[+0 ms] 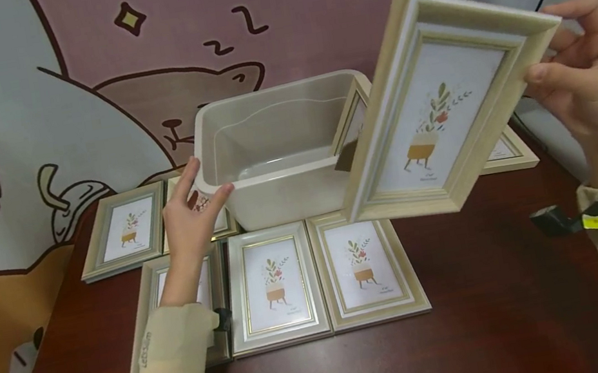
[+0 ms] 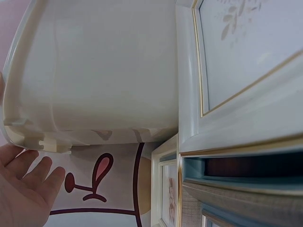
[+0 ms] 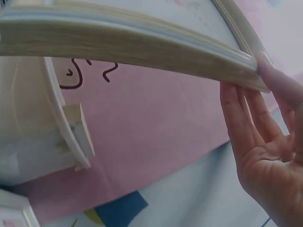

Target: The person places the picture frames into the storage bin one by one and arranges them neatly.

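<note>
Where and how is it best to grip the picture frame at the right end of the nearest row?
Probably pinch the right-end frame by its right border, from the right: it lies flat, its left side close against the next frame, with bare table along its right.

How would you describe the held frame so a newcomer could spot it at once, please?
Find the beige bin on the dark table. By its right end, the right hand grips the tilted frame near a corner. Unlike the other frames, on the table or in the bin, it is in the air.
</note>
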`<state>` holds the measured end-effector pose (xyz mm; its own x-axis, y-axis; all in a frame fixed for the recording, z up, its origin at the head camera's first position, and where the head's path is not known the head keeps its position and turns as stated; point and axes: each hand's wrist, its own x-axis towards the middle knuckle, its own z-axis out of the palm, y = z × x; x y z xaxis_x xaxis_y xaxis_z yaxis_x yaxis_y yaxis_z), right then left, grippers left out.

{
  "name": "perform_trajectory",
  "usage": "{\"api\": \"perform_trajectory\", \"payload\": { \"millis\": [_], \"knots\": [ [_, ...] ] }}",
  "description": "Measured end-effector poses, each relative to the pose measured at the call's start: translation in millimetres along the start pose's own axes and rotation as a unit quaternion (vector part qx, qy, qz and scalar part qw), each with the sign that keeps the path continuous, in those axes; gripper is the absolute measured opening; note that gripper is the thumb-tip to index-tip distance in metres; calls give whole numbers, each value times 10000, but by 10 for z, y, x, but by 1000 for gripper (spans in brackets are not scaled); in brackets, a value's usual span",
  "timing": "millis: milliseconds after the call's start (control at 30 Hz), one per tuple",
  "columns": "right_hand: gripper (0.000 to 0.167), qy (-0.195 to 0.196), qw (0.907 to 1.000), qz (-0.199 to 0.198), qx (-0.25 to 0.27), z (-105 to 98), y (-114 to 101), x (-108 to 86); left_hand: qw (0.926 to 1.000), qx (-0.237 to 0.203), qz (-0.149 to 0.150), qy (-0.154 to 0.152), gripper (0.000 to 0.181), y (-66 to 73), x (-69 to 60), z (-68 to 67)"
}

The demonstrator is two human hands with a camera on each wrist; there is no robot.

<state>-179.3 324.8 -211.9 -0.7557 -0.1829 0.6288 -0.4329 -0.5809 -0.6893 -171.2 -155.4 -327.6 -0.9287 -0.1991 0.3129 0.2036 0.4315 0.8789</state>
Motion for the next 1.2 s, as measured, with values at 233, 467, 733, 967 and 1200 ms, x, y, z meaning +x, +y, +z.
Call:
{"api": "perform_trajectory", "payload": {
  "millis": [233, 467, 733, 967, 1200],
  "knots": [
    [51, 438, 9979, -244, 402, 224, 109, 215, 10000, -2, 22, 26, 71, -7, 15, 4],
    [50, 819, 9949, -523, 289, 425, 255, 402, 10000, 50, 59, 30, 71, -20, 26, 10],
    [48, 1265, 9867, -858, -556, 621, 480, 528, 10000, 43, 56, 37, 71, -18, 21, 6],
    [46, 1646, 9696, -959, -1533, 693, 701, 542, 10000, 44, 59, 36, 71, -10, 18, 6],
    [47, 2232, 9600, -937, -1409, 717, 882, 550, 9999, 85, 88, 75, 71, -19, 20, 3]
  ]
}}
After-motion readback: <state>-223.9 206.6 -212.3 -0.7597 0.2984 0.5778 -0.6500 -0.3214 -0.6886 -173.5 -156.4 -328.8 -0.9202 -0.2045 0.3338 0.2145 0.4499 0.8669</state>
